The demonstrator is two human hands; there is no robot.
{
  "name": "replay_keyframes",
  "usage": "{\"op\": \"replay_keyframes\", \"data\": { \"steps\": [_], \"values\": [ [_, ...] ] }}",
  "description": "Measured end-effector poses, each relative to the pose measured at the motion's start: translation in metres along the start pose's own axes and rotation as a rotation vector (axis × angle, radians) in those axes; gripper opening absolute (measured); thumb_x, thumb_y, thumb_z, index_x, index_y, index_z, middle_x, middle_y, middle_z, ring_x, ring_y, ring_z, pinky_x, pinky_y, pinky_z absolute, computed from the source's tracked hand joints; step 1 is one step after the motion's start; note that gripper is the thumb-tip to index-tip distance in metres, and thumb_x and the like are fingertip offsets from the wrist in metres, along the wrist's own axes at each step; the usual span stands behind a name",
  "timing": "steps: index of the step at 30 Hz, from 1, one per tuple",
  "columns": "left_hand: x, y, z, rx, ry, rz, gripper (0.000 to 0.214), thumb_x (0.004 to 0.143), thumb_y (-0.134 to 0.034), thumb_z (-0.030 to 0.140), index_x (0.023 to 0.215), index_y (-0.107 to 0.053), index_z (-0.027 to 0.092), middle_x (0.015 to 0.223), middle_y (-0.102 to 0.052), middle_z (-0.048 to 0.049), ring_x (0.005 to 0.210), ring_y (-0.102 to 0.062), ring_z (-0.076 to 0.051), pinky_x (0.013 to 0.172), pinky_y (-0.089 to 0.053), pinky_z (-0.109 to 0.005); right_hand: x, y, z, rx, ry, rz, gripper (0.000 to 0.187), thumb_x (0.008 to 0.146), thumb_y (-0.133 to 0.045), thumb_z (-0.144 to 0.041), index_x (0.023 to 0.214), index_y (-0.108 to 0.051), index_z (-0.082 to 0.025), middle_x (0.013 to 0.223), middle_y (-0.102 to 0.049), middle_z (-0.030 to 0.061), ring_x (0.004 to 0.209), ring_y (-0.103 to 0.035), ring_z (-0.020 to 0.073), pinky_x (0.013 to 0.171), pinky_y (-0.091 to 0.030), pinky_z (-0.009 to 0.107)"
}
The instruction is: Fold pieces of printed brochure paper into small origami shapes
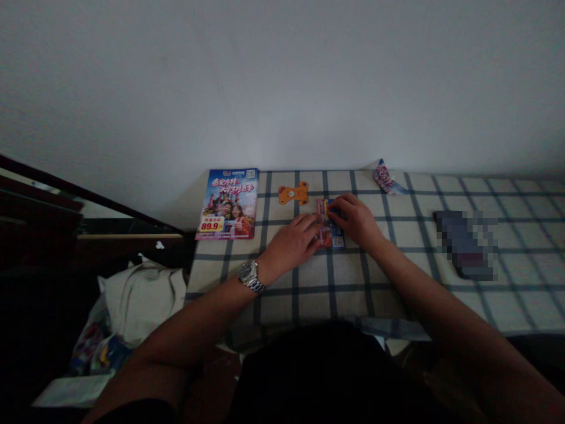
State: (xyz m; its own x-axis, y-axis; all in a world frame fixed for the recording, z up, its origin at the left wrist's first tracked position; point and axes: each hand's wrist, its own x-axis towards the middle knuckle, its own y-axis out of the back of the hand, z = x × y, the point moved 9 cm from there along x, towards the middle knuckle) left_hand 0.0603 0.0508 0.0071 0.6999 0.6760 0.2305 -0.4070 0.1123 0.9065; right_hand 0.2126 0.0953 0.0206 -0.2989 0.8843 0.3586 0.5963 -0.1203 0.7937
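A small piece of printed paper (325, 237), reddish on its left and blue on its right, looks like a folded leaflet and lies on the checked tablecloth. My left hand (295, 240), with a metal watch (251, 275) on its wrist, rests flat with fingers stretched over the paper's left side. At its upper right edge, my right hand (354, 222) has its fingers bent together, pinching the paper; the fingertips are partly hidden. Just beyond the left hand lies a flat brown bear cutout (293, 193).
A stack of printed leaflets (230, 206) lies at the table's left back. A bent printed scrap (387, 178) stands near the wall. The phone-like dark object (463, 244) on the right is pixelated. Bags (141, 294) sit below the left edge of the checked tablecloth (388, 282).
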Motion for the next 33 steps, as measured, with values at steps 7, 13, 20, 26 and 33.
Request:
{"op": "replay_keyframes", "data": {
  "steps": [7,13,20,26,33],
  "values": [
    [-0.001,-0.001,0.000,0.006,-0.006,0.008,0.043,0.107,-0.059,0.029,0.146,-0.057,0.014,0.156,-0.055,-0.0132,0.143,-0.051,-0.030,0.121,-0.051,-0.047,-0.018,-0.002,-0.009,0.010,0.065,-0.022,0.009,0.096,-0.073,-0.024,0.105,-0.073,-0.025,0.117,-0.068,0.0108,0.110,-0.069,0.0300,0.096,-0.060,0.047],
    [-0.001,-0.001,-0.002,-0.013,-0.005,0.018,0.042,0.109,-0.055,0.028,0.148,-0.056,0.014,0.155,-0.055,-0.0133,0.145,-0.050,-0.029,0.122,-0.051,-0.047,-0.036,0.000,-0.017,0.008,0.079,-0.065,0.018,0.098,-0.073,-0.033,0.114,-0.074,-0.023,0.128,-0.067,0.0147,0.118,-0.069,0.0336,0.102,-0.061,0.053],
    [-0.001,-0.002,-0.002,-0.029,-0.028,0.032,0.040,0.107,-0.056,0.026,0.146,-0.058,0.015,0.155,-0.056,-0.0128,0.145,-0.051,-0.029,0.121,-0.052,-0.048,-0.052,0.000,-0.019,0.006,0.094,-0.096,0.027,0.094,-0.078,-0.032,0.119,-0.072,-0.023,0.143,-0.064,0.0168,0.131,-0.066,0.0364,0.108,-0.059,0.058],
    [-0.002,-0.001,-0.001,-0.009,-0.031,0.033,0.041,0.107,-0.058,0.027,0.146,-0.058,0.013,0.154,-0.056,-0.0134,0.143,-0.052,-0.030,0.121,-0.052,-0.048,-0.053,0.001,-0.019,0.003,0.122,-0.140,0.040,0.088,-0.084,-0.035,0.123,-0.070,-0.023,0.146,-0.062,0.0179,0.134,-0.064,0.0381,0.111,-0.058,0.059],
    [-0.004,-0.002,0.001,0.021,-0.059,0.034,0.042,0.109,-0.055,0.032,0.147,-0.057,0.014,0.153,-0.056,-0.0140,0.142,-0.052,-0.030,0.122,-0.050,-0.049,-0.054,0.001,-0.021,-0.018,0.170,-0.161,0.042,0.092,-0.079,-0.043,0.129,-0.068,-0.025,0.150,-0.059,0.0163,0.137,-0.062,0.0371,0.112,-0.056,0.059]
  ]
}}
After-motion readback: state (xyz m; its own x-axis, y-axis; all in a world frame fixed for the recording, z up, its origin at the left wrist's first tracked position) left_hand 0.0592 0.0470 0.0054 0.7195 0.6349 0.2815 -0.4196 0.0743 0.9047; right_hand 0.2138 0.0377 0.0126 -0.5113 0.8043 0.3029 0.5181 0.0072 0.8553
